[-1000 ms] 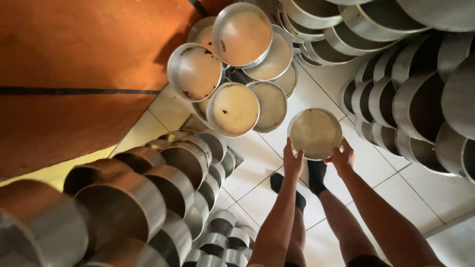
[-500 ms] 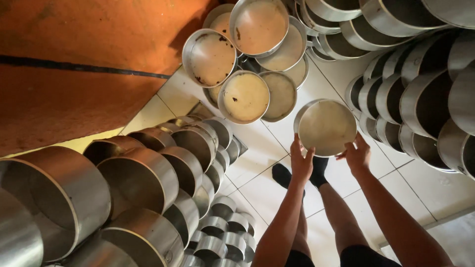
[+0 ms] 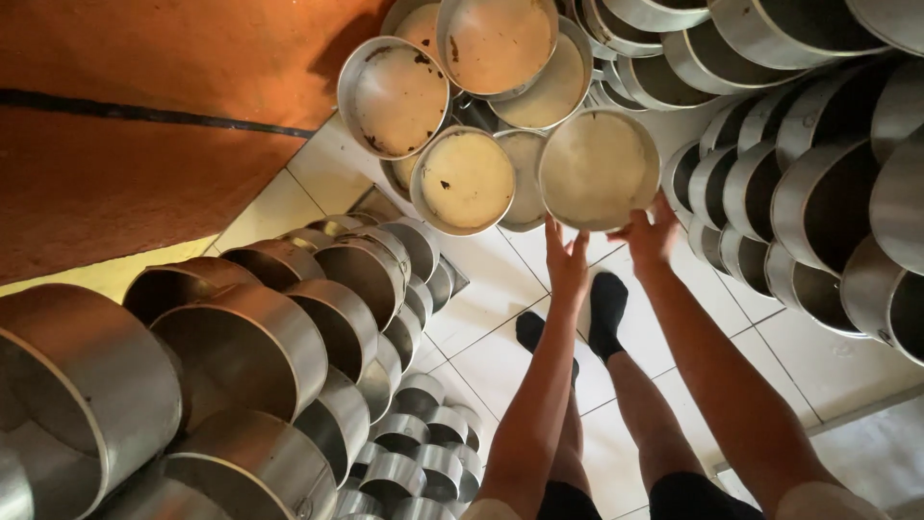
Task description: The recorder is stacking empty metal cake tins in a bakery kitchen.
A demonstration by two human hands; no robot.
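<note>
I hold a round metal cake pan (image 3: 597,166) with both hands, its pale floured inside facing me. My left hand (image 3: 566,258) grips its lower rim and my right hand (image 3: 652,234) grips the lower right rim. The pan is up against a heap of similar used round pans (image 3: 452,96) with brownish crumb marks. My legs and black-socked feet (image 3: 589,318) stand below on white floor tiles.
Rows of clean shiny round pans (image 3: 289,337) are stacked at the left and lower left. More stacked metal pans (image 3: 818,183) line the right side. An orange wall (image 3: 144,116) fills the upper left. White tiled floor (image 3: 481,318) lies between the stacks.
Both hands have carried the pan up and toward the heap of used pans; it now overlaps the heap's right edge. The camera view has moved closer to the stacks.
</note>
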